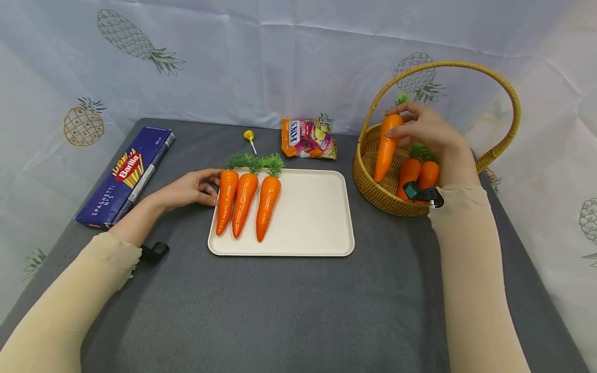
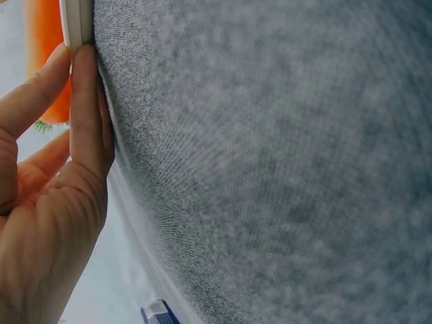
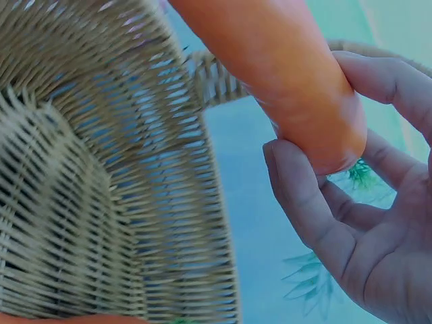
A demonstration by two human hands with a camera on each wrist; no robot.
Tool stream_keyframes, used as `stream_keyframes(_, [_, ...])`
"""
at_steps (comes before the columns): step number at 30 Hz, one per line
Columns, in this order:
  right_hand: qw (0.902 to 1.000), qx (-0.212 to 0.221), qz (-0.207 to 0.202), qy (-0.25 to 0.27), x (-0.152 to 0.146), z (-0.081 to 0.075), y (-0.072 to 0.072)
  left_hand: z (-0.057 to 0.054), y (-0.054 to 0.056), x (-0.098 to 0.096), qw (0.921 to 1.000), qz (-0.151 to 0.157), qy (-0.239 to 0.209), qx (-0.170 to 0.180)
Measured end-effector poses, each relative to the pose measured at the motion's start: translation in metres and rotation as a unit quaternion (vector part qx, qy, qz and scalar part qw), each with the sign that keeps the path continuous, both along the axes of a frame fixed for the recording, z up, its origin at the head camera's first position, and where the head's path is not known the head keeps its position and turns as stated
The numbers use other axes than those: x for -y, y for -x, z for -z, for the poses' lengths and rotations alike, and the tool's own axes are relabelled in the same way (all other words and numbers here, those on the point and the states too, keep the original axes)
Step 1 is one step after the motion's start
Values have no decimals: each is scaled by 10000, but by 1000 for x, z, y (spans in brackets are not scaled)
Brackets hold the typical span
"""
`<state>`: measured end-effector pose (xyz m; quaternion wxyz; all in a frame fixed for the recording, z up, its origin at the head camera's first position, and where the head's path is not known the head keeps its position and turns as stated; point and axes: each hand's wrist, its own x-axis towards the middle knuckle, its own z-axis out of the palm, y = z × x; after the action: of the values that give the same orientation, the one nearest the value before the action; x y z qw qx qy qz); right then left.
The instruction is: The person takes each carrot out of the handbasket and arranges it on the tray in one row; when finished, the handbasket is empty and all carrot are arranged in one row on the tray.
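My right hand (image 1: 429, 127) grips an orange carrot (image 1: 386, 150) near its thick, leafy end, thumb on one side and fingers on the other. The carrot hangs tip down over the wicker basket (image 1: 373, 192). Inside the basket lie further carrots (image 1: 411, 171), partly hidden by my wrist. With thumb and fingers, my left hand (image 1: 190, 189) pinches the left edge of a cream tray (image 1: 312, 212), as the left wrist view shows at the rim (image 2: 77, 23). Three carrots (image 1: 268, 207) lie side by side on the tray's left half, green tops toward the back.
A blue spaghetti box (image 1: 126, 176) lies at the left, beyond my left forearm. Behind the tray are a yellow lollipop (image 1: 249, 135) and a candy bag (image 1: 308, 139). The basket's tall handle (image 1: 510, 98) arches over my right hand. A pineapple-print cloth (image 1: 224, 62) hangs behind the table.
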<state>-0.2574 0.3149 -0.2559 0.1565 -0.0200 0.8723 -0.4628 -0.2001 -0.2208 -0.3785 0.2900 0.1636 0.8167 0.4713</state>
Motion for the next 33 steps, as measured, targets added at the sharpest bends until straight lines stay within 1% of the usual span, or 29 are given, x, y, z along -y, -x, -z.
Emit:
stream_keyframes(2, [10000, -34, -44, 38, 3, -4, -3, 0, 0, 0, 10000, 0, -11, 7])
stream_keyframes(6, [9990, -157, -365, -217, 12, -8, -9, 0, 1, 1, 10000, -34, 7, 35])
stream_keyframes(8, [9977, -195, -538, -356, 19, -9, -12, 0, 1, 1, 10000, -34, 14, 29])
stream_keyframes(11, [9960, -164, -782, -392, 29, -9, -16, 1, 1, 1, 10000, -7, -17, 21])
stream_keyframes(17, [9938, -107, -1016, -436, 46, -8, -23, 1, 1, 1, 10000, -15, -12, 35])
stream_keyframes(25, [9897, 25, -1406, -277, 64, -2, -25, 0, 1, 2, 10000, -17, 28, 38])
stream_keyframes(33, [9885, 96, -1500, -181, 82, 9, -27, 1, 1, 1, 10000, -1, 51, 31])
